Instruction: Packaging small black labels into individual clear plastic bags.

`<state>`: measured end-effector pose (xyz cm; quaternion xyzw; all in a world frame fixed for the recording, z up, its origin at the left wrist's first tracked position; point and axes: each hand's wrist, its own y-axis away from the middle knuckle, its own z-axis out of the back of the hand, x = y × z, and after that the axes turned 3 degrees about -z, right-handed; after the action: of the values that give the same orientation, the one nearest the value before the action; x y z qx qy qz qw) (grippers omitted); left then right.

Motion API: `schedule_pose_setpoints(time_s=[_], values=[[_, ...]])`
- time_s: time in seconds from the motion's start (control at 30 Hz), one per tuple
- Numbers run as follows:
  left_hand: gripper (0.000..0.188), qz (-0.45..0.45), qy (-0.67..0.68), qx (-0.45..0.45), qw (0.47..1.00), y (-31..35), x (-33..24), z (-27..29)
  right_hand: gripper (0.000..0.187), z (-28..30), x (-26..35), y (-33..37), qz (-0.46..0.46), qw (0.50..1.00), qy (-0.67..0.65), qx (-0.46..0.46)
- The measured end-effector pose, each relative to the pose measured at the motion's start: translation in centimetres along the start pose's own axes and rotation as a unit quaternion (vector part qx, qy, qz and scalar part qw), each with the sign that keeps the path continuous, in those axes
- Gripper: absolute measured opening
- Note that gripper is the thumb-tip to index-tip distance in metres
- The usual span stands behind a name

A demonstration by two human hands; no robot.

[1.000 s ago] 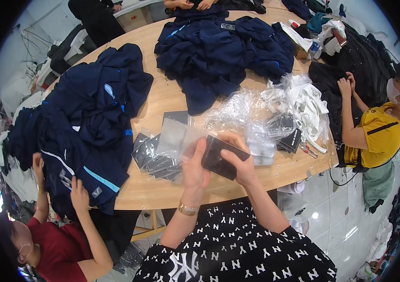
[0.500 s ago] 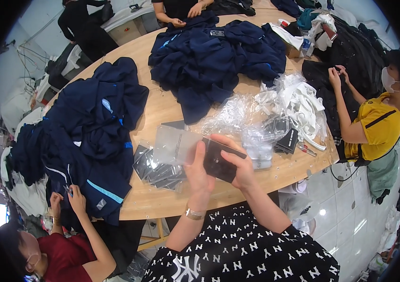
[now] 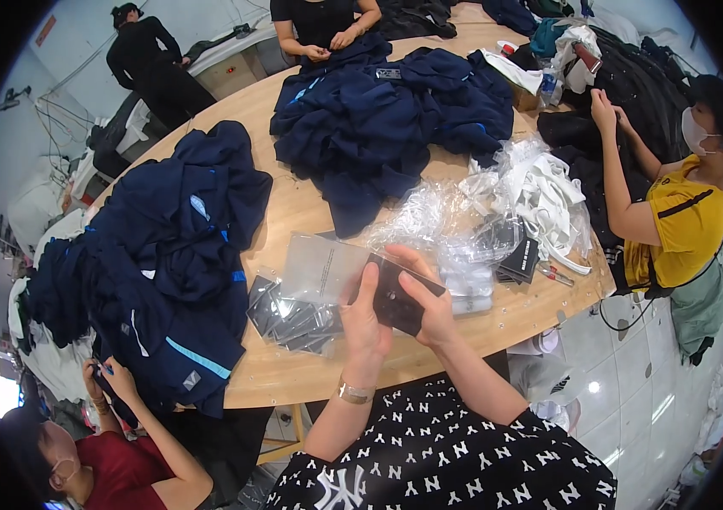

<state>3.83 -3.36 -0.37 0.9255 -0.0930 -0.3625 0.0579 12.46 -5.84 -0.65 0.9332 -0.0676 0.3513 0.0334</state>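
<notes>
Above the near edge of the table, a flat black card (image 3: 398, 304) is held between my two hands. My left hand (image 3: 367, 321) is closed on its left side, thumb on top, where a clear plastic sleeve (image 3: 315, 269) sticks out to the left. Whether the card's edge lies inside the sleeve cannot be made out. The right side of the card is gripped by my right hand (image 3: 435, 316), with the thumb pressed on its face. Just left of my hands lies a pile of black cards in clear sleeves (image 3: 285, 319).
Clear plastic packs (image 3: 469, 291) and black cards (image 3: 518, 262) lie to the right, beside crumpled film (image 3: 417, 211) and white straps (image 3: 555, 200). Navy garments (image 3: 361, 127) cover the far and left parts of the wooden table (image 3: 298, 200). Several co-workers surround it.
My hands keep their hold on the card and sleeve with barely any movement. The view has shifted slightly. At the lower left, a co-worker's hands have moved on the navy garment.
</notes>
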Motion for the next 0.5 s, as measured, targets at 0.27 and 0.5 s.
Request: schedule_pose_setpoints(time_s=[0.27,0.5], values=[[0.018,0.03,-0.017,0.036,0.999,-1.0,-1.6,0.7,0.039,0.2,2.3,-0.8,-0.11,0.989,0.005,0.099],[0.016,-0.011,-0.001,0.033,0.999,-0.7,-0.5,0.3,0.035,0.3,1.4,-0.6,-0.059,0.997,-0.009,0.054]])
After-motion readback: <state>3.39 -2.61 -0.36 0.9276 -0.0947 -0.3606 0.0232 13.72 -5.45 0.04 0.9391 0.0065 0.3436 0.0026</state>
